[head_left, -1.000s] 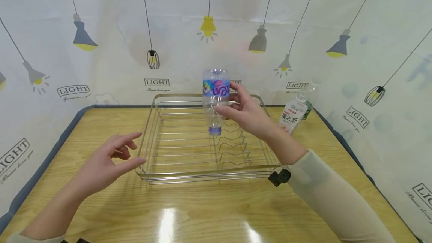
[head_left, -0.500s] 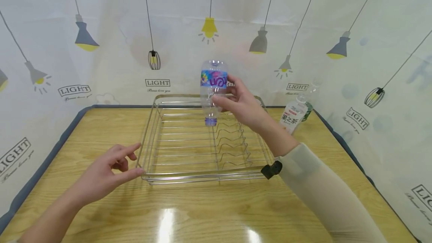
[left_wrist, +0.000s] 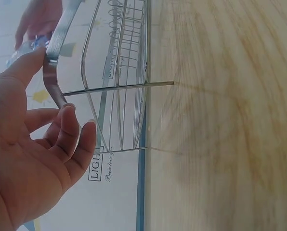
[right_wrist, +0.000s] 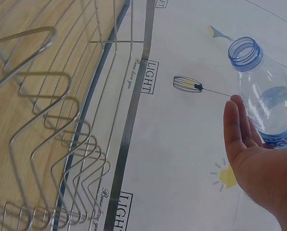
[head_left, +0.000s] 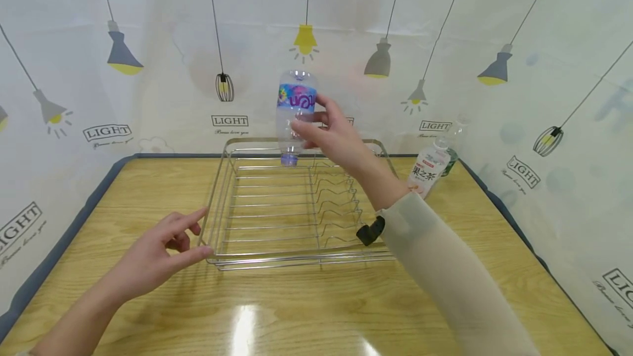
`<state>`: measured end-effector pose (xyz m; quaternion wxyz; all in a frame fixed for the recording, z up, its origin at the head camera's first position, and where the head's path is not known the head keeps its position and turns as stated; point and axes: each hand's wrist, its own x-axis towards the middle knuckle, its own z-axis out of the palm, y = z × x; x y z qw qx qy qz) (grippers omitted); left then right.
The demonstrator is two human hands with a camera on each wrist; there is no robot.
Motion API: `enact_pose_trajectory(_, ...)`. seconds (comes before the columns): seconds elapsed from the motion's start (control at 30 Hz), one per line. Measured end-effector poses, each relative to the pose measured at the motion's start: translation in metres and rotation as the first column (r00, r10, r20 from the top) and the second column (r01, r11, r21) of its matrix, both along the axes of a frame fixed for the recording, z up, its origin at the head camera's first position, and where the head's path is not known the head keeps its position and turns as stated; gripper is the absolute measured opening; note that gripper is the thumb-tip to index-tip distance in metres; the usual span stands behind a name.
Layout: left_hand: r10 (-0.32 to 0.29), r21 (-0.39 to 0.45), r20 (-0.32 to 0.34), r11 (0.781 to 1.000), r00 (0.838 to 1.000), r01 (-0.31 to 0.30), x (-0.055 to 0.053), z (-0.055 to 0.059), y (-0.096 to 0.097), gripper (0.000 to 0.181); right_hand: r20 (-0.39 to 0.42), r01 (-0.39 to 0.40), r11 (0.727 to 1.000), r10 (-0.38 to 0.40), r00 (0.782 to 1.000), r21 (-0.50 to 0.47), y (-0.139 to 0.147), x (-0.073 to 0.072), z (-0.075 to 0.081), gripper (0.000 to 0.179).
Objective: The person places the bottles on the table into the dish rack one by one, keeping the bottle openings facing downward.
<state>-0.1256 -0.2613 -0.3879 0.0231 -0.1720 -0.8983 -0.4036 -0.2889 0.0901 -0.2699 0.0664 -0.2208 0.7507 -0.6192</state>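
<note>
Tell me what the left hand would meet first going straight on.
Likely the silver rectangular metal wire rack, at its left side; the left hand appears to touch it there, so probably no gap.

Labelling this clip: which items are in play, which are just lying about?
Likely in play:
blue-labelled bottle, neck down in the right hand
wire rack, touched by the left hand

Apparently not involved:
white-labelled bottle, right of the rack
green-labelled bottle behind it

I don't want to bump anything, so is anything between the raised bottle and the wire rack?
Nothing visible: the right hand holds the bottle neck-down above the wire rack. The left hand touches its left rim; two other bottles stand to the right.
</note>
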Motion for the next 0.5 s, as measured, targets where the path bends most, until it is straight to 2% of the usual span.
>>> enact_pose_trajectory(0.23,0.023,0.017,0.037,1.0,0.999,-0.024,0.0,-0.002,0.0,0.074,-0.007,-0.001,0.999,0.0,1.0,-0.045,-0.024,-0.015,0.002,0.088)
enact_pose_trajectory(0.5,0.045,0.054,0.089,0.997,0.995,-0.049,0.0,-0.006,0.0,0.074,0.026,0.008,0.995,-0.005,1.0,-0.097,-0.052,-0.037,-0.007,0.086)
